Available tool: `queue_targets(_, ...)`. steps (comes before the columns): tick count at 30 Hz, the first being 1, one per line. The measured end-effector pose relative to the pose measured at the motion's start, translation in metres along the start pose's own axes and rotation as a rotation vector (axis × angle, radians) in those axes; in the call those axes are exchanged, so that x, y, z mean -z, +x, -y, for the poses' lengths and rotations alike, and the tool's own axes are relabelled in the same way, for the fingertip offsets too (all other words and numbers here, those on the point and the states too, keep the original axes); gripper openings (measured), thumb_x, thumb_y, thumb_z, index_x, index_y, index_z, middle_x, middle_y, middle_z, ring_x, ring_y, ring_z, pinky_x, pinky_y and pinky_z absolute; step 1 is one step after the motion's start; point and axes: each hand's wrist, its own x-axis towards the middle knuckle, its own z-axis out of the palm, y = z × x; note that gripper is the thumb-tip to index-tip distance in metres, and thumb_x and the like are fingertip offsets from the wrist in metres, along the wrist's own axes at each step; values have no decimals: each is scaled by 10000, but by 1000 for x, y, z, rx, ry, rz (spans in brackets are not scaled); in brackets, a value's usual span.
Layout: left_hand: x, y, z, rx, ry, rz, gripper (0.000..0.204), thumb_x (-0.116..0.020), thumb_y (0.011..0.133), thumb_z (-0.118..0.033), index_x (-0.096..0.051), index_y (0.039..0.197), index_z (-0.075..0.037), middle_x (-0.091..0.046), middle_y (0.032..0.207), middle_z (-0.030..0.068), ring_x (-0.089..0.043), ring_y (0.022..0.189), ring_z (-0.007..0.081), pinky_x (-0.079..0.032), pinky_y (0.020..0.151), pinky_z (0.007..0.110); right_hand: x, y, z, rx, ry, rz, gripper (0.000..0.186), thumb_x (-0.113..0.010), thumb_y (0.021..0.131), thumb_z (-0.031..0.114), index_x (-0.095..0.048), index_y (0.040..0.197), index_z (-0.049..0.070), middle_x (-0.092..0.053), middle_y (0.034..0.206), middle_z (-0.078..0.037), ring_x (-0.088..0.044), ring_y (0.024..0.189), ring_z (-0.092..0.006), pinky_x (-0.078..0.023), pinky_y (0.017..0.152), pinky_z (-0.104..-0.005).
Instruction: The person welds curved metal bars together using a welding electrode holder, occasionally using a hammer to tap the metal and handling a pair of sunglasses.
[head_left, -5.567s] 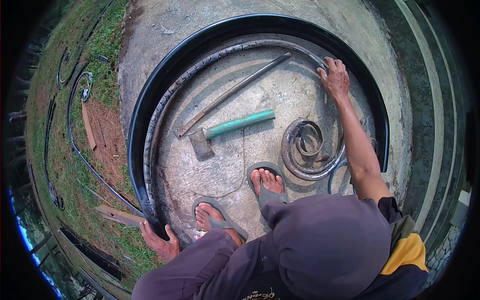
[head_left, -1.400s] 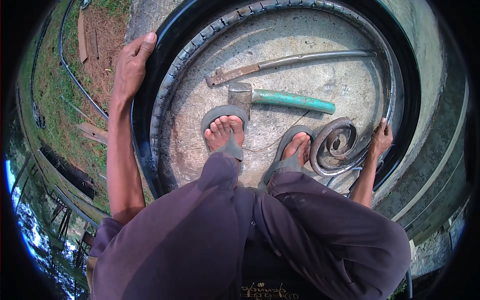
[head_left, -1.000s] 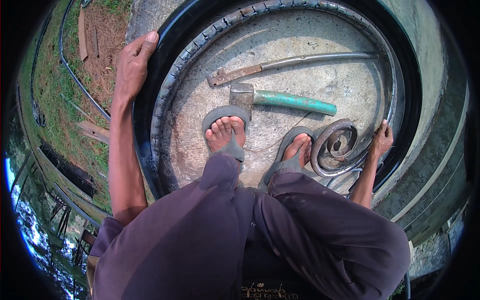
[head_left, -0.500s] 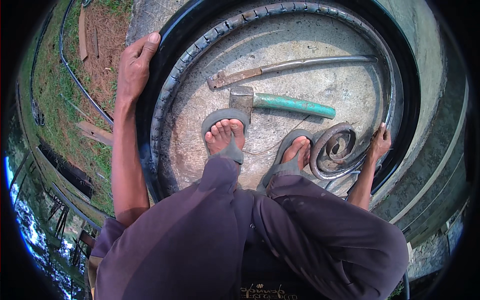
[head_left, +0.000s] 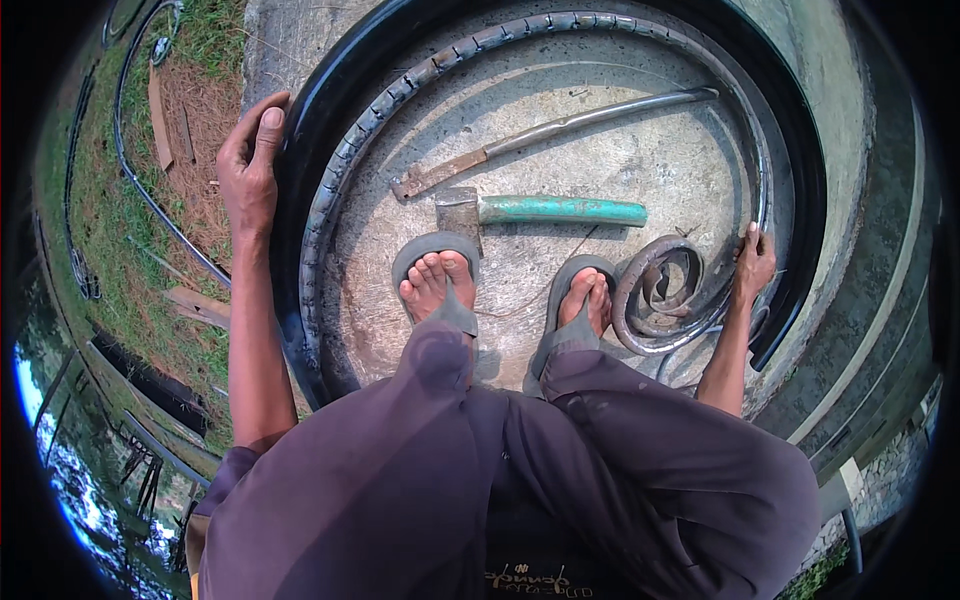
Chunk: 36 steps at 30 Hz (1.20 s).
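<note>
My left hand (head_left: pixel 250 175) is beside the outer left edge of a black curved band (head_left: pixel 340 60), thumb raised and fingers loosely curved apart; whether it touches is unclear. My right hand (head_left: pixel 755 260) grips the inner bent metal tube (head_left: pixel 500 32), which has notches along its arc and ends in a rusty spiral (head_left: pixel 632 310). Inside the arc lie a long metal bar (head_left: pixel 580 118) with a flat rusty end and a hammer (head_left: pixel 458 212) with a worn green handle (head_left: pixel 560 209). My sandalled feet (head_left: pixel 435 285) are on the concrete below the hammer.
Grass (head_left: pixel 215 50) and dry needles border the concrete slab (head_left: pixel 620 160) on the left, with wooden boards (head_left: pixel 160 120) and black curved lengths (head_left: pixel 145 195) lying there. A stepped concrete edge (head_left: pixel 855 340) runs along the right. My bent legs fill the lower middle.
Since the earliest frame, my left hand has moved up along the band. In the last half second it has loosened from the edge. My right hand stays on the tube as the view shifts slightly.
</note>
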Motion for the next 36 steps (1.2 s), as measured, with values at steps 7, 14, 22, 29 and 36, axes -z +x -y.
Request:
queue_targets(7,-21,-16,-26,-215,57,-332,271,-628,984,-231,-700,1129,-14,-720,1049,104,-675,989,192,-496,938,320,3,2,-7,-2,104,-4,455,-647,953,450,-679,827,14,-585,628,-23,-534,551,-91,-390,507,-261)
queue_targets(14,-77,-86,-53,-503,392,-31,196,-731,860,-117,-685,1035,-44,-683,923,91,-637,778,237,-486,716,340,-5,7,-14,88,56,-12,450,-648,956,436,-672,789,19,-564,616,-15,-511,533,-86,-375,486,-265)
queue_targets(22,-131,-159,-68,-556,367,427,289,-728,846,-173,-669,1112,-75,-655,965,79,-618,882,263,-497,786,390,-1,1,9,-111,333,103,356,-656,961,369,-685,907,19,-590,662,-9,-516,540,-68,-383,472,-222)
queue_targets(29,-162,-160,-77,-440,356,695,391,-721,870,-261,-628,1196,-65,-648,948,129,-621,890,320,-511,793,416,-2,6,2,-77,371,79,348,-673,948,344,-697,973,-3,-607,676,-18,-523,534,-64,-388,457,-219)
queue_targets(36,-239,-151,-106,-241,367,944,467,-724,844,-401,-675,1081,-1,-693,909,220,-672,879,402,-525,762,455,-9,11,4,-102,345,52,301,-699,915,300,-728,934,1,-650,631,-45,-590,569,-115,-465,559,-294)
